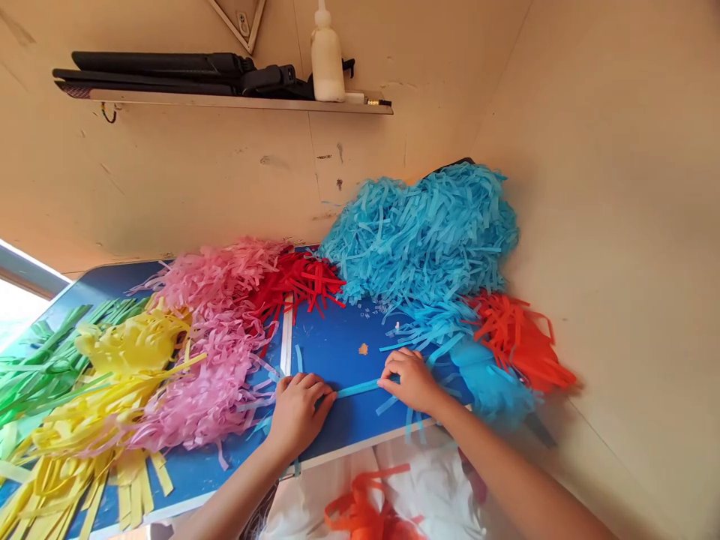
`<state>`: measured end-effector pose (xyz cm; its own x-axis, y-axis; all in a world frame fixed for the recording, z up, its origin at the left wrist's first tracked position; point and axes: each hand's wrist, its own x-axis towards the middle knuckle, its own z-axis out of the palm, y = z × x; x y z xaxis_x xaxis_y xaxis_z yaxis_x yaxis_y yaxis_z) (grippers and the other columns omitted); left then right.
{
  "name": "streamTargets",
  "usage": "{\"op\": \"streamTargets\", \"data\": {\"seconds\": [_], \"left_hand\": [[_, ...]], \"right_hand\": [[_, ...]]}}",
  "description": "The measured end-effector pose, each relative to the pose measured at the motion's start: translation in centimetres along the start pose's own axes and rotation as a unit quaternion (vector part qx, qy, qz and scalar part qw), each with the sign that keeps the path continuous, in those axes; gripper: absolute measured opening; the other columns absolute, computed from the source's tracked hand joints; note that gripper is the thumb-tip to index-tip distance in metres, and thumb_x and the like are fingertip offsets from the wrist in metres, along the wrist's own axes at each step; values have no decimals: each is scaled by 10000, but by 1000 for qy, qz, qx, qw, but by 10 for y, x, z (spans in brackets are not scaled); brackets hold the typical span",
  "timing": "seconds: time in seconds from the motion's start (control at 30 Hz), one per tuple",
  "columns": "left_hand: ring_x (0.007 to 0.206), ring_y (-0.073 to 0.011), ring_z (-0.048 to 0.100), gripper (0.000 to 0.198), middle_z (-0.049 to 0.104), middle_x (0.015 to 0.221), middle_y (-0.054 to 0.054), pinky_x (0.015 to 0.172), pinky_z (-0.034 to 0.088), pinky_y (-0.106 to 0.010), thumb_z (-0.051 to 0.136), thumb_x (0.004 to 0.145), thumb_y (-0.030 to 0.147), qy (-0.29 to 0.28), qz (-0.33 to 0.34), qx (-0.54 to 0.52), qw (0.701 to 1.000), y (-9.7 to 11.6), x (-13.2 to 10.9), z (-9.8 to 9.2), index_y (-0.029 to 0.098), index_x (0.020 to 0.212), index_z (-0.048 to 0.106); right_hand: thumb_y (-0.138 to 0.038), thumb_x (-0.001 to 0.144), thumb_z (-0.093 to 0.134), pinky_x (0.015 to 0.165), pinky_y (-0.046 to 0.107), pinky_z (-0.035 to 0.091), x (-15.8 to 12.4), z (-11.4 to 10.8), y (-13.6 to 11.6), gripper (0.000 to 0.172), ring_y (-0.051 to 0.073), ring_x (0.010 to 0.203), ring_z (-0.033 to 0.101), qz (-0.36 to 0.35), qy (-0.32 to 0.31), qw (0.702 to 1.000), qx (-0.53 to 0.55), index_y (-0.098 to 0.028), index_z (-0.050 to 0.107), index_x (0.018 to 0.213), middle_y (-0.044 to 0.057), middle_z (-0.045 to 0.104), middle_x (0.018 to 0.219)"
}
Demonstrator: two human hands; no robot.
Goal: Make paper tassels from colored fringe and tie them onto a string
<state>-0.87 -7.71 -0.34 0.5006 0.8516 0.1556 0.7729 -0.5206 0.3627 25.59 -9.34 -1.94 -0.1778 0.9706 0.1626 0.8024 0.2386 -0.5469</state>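
Note:
A light-blue paper fringe (358, 388) stretches as a narrow band between my two hands, just above the blue tabletop (331, 337). My left hand (301, 405) is closed on its left end, the fingers curled downward. Pinching its right end between thumb and fingertips is my right hand (409, 379). Loose blue strips hang near both hands. A pile of pink fringe (205, 382) lies left of my left hand. Beyond my right hand spreads a large heap of blue fringe (421, 232), with some blue strands close to the wrist.
Yellow fringe (129, 345) and green fringe (45, 360) cover the table's left side. Red fringe (304, 281) lies at the back, orange-red fringe (523, 337) at the right. Orange strips (371, 506) rest on my lap. A wall shelf (225, 101) bears a white squeeze bottle (327, 64).

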Motion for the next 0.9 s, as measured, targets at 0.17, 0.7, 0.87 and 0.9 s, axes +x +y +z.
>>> {"op": "streamTargets", "data": {"seconds": [0.17, 0.7, 0.87, 0.9], "left_hand": [[851, -238, 610, 211, 709, 823, -25, 802, 361, -410, 564, 903, 305, -34, -15, 20, 999, 4, 8, -5, 229, 750, 687], [1025, -268, 550, 227, 720, 931, -22, 1022, 264, -543, 530, 948, 199, -15, 187, 133, 973, 14, 12, -4, 300, 984, 730], [1037, -265, 565, 202, 725, 848, -22, 1077, 231, -564, 573, 869, 154, -27, 168, 98, 981, 25, 18, -10, 269, 923, 731], [1042, -266, 566, 182, 726, 857, -26, 1082, 230, -565, 576, 870, 174, -24, 165, 95, 981, 27, 19, -10, 264, 914, 729]], "right_hand": [[-188, 760, 788, 793, 317, 336, 7, -1, -4, 184, 169, 857, 588, 23, -14, 1000, -10, -220, 666, 627, -36, 681, 802], [-205, 979, 526, 869, 413, 270, 7, 1, -32, 238, 193, 889, 526, -248, -33, 949, -193, -233, 687, 806, 15, 708, 861], [-149, 954, 497, 827, 386, 283, 21, 9, -30, 277, 182, 833, 533, -268, -47, 945, -180, -192, 667, 740, 37, 685, 799], [-162, 937, 525, 821, 384, 283, 23, 10, -29, 248, 183, 835, 537, -260, -47, 950, -169, -192, 673, 740, 36, 688, 803]]}}
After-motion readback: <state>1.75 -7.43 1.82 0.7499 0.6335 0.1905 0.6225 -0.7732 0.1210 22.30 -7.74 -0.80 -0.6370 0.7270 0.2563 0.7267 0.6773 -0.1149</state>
